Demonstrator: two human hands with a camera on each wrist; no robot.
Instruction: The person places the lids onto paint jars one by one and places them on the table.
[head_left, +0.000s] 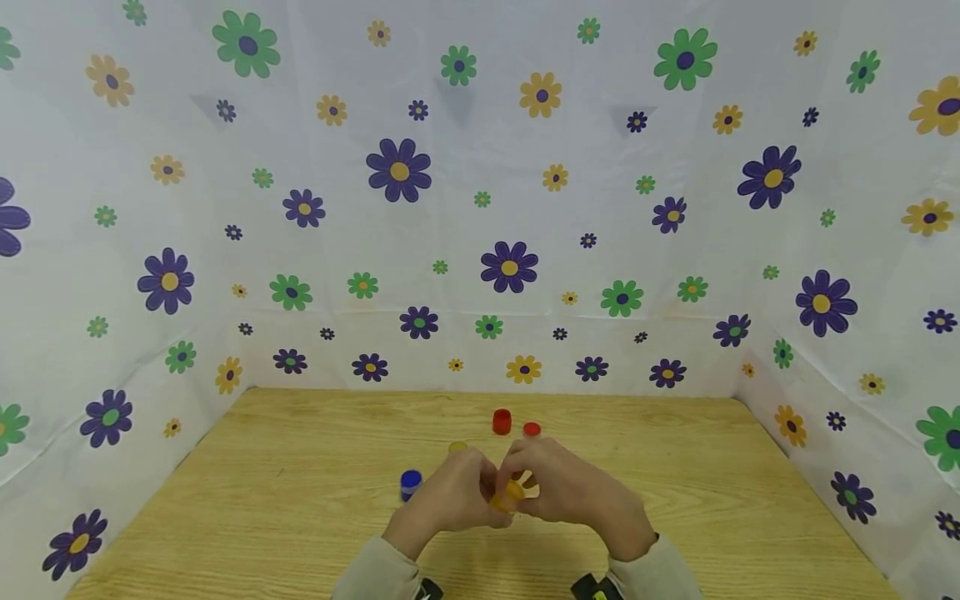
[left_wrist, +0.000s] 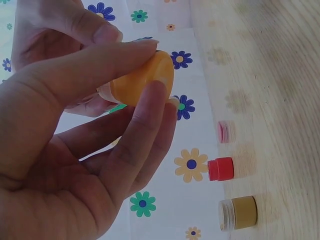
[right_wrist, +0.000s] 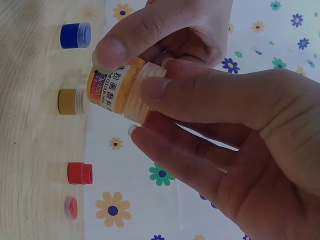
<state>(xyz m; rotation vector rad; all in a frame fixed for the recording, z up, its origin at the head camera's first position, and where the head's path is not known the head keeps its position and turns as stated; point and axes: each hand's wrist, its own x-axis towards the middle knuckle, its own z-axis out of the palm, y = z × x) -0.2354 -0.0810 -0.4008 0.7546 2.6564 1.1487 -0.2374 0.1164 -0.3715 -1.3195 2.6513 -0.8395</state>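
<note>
Above the table, both hands hold a small orange paint jar [head_left: 509, 497] with a printed label. Thumb and fingers of the left hand [head_left: 467, 493] grip the jar's body. The right hand [head_left: 567, 490] pinches the clear lid [right_wrist: 142, 95] with thumb and fingers. In the right wrist view the jar lies tilted on its side, lid toward the right palm. Beyond the hands stands a red jar [head_left: 502, 422] without its lid; a red lid [head_left: 532, 429] lies beside it. An ochre jar [head_left: 457, 447] is partly hidden behind the left hand in the head view.
A blue jar [head_left: 410, 484] with its lid on stands left of the left hand. The wooden tabletop [head_left: 300, 492] is enclosed at the back and sides by a white flowered cloth [head_left: 480, 225].
</note>
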